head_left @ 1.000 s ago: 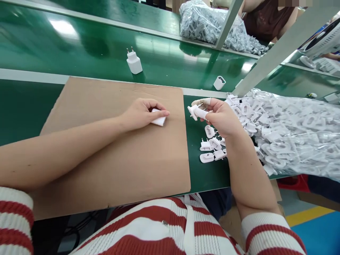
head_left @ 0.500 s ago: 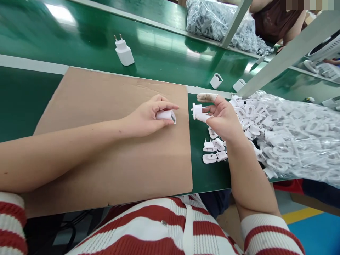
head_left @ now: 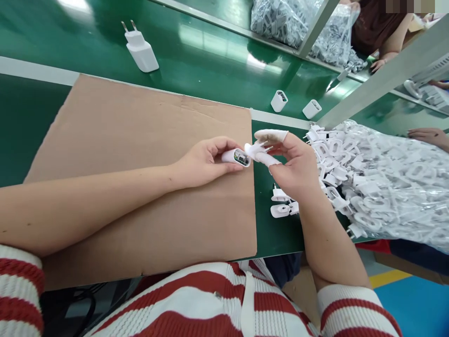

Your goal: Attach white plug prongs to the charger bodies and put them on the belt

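My left hand grips a white charger housing above the cardboard, its open end facing right and showing a circuit board inside. Between the covered thumb and fingers of my right hand is a white plug cap with two metal pins. The cap is right beside the housing's open end; whether they touch I cannot tell. White finger covers sit on the thumb and a finger of that hand. Below it lie loose plug caps, and more caps are heaped to its right.
A cardboard sheet covers much of the green bench. Beyond it are a complete-looking charger and two open housings. A clear bag of caps lies right, under a slanted metal post. A co-worker's hand shows at the back.
My left hand has moved right, turning the housing's open end more into view. My right hand has tilted the plug cap and brought it close to the housing. The view has shifted slightly.
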Tool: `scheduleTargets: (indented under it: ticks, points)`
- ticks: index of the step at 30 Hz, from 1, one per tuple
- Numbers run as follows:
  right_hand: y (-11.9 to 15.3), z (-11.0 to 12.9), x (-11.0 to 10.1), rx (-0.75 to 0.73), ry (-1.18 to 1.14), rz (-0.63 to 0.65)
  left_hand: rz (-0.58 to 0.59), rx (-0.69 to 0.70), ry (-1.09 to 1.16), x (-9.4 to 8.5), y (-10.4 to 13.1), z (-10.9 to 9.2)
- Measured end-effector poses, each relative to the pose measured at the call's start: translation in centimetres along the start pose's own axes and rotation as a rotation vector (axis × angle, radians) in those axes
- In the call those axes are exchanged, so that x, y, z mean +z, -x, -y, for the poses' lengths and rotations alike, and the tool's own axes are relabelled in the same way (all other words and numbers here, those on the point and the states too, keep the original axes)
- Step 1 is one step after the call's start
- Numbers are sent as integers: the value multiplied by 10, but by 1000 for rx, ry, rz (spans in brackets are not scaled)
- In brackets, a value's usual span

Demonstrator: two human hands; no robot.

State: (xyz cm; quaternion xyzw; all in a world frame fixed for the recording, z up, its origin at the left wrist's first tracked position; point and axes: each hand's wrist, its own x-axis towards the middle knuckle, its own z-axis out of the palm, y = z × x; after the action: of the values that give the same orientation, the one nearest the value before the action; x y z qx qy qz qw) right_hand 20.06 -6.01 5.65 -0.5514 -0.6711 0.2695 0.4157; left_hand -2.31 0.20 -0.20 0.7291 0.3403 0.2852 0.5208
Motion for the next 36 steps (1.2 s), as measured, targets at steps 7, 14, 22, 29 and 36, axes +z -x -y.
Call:
scheduleTargets:
  ticks: [7, 14, 22, 29, 36]
  points:
    - [2, -2, 8, -206, 235, 24, -17, 98, -149, 4, 0, -2]
    - [3, -7, 21, -318, 437, 21, -36, 184, -277, 0, -2, 3]
    - [4, -3, 24, -289, 520, -31, -47, 172, -286, 1, -2, -1]
    - [4, 2, 29, -291, 629, 54, -42, 185, -289, 2, -3, -2]
    - [0, 14, 29, -249, 763, 118, -38, 206, -271, 2, -2, -4]
